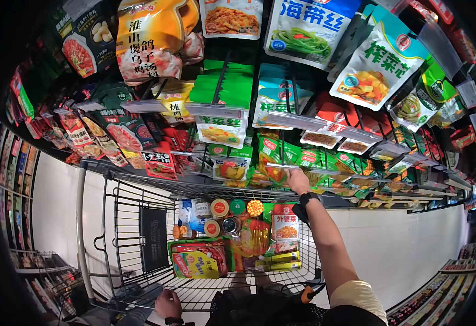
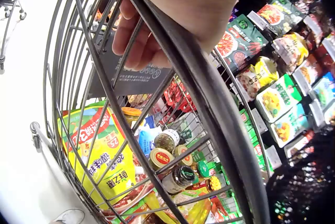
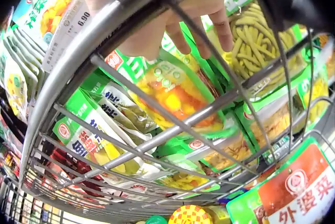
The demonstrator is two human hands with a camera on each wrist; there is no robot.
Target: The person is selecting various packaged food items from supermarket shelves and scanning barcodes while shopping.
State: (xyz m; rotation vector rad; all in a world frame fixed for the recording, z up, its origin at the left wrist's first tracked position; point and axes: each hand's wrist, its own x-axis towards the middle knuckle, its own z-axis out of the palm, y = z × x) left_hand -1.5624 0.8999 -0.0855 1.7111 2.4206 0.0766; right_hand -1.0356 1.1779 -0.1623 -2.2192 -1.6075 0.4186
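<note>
Beside the hanging packets, my right hand (image 1: pixel 298 181) is at a green packet (image 1: pixel 271 158). In the right wrist view this hand (image 3: pixel 162 15) pinches the green packet with orange contents (image 3: pixel 175 96), thumb on the near side and fingertips partly behind it. The cart's wires cross in front of that packet. My left hand (image 1: pixel 168 304) is at the near left of the cart; in the left wrist view the hand (image 2: pixel 178 4) lies over the dark cart rim (image 2: pixel 201 77), its fingers bent down past it.
The cart holds jars (image 1: pixel 220 207), a yellow and red pouch (image 1: pixel 197 262), a red and white packet (image 1: pixel 286 223) and other packets. Rows of pouches (image 1: pixel 221 92) hang on shelf hooks above its far side. Pale floor (image 1: pixel 379 239) shows on the right, and more shelves stand at both sides.
</note>
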